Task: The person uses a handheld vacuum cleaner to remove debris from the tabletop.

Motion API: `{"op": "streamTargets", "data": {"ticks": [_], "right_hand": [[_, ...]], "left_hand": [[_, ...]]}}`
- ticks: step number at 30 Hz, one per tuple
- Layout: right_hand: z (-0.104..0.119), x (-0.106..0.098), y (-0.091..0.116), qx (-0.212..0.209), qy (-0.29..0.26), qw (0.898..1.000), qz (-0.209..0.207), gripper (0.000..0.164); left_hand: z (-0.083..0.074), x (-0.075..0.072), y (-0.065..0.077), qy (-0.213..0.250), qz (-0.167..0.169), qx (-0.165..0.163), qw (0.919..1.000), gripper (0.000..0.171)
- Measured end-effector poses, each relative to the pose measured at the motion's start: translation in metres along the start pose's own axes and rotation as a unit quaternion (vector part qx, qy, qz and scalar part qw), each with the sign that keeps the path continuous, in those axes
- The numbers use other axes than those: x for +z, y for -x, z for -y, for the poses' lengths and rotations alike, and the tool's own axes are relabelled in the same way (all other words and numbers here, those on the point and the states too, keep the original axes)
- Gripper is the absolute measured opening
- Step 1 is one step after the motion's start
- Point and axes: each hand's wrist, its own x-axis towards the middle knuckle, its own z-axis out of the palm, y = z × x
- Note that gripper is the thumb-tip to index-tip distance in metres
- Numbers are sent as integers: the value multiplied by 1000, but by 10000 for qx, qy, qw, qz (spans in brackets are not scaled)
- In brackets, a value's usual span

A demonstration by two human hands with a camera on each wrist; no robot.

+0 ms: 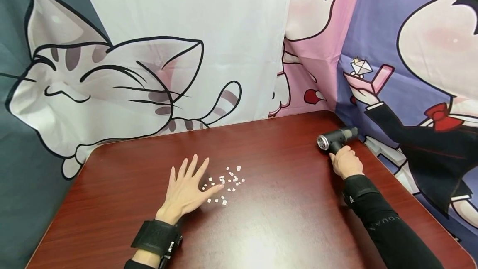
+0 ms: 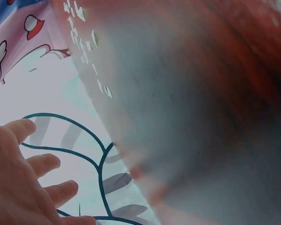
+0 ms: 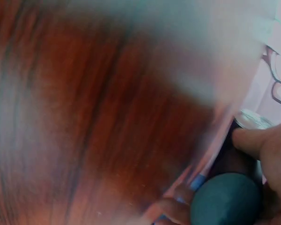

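My left hand (image 1: pixel 185 191) is spread with straight fingers over the table, its thumb overlapping a scatter of small white paper bits (image 1: pixel 224 202) in the head view. It holds nothing. On the right, my right hand (image 1: pixel 347 162) grips the handle of a black, gun-shaped handheld vacuum (image 1: pixel 330 140). One end of its barrel is a silver ring, and the other is a smoky translucent nozzle (image 1: pixel 350 132) pointing right. From the right wrist, the round dark base of the handle (image 3: pixel 227 200) shows with fingers curled round it. Paper bits (image 2: pixel 86 45) line up at the top of the left wrist view.
The dark red wooden table (image 1: pixel 284 215) has a glossy top and rounded back corners. Cartoon-printed cloths (image 1: pixel 246 32) hang along its back and right sides. Black straps (image 1: pixel 156 238) circle both wrists.
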Motion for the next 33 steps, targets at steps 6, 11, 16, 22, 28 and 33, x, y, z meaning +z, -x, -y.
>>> {"op": "streamTargets", "data": {"ticks": [6,11,16,22,28,33], "right_hand": [[6,-14,2,-353,-362,9983,-277,48],[12,-21,5,-578,-1478,9866,379,64],[20,-23,10,-486,-3218,9422,802,57],[32,-28,20,90,-5147,8461,1387,46],[34,-30,22,-12,-6434,7163,2701,23],[28,-29,19,-113,-7564,5043,4165,13]], "left_hand": [[4,-3,1,-33,-27,-69,10000,97],[9,-6,4,-24,-15,-157,9999,98],[15,-10,9,33,-20,-266,9996,99],[23,-14,17,29,-49,-427,9991,99],[31,-18,23,61,-47,-531,9986,98],[36,-19,24,22,-73,-584,9983,99]]}}
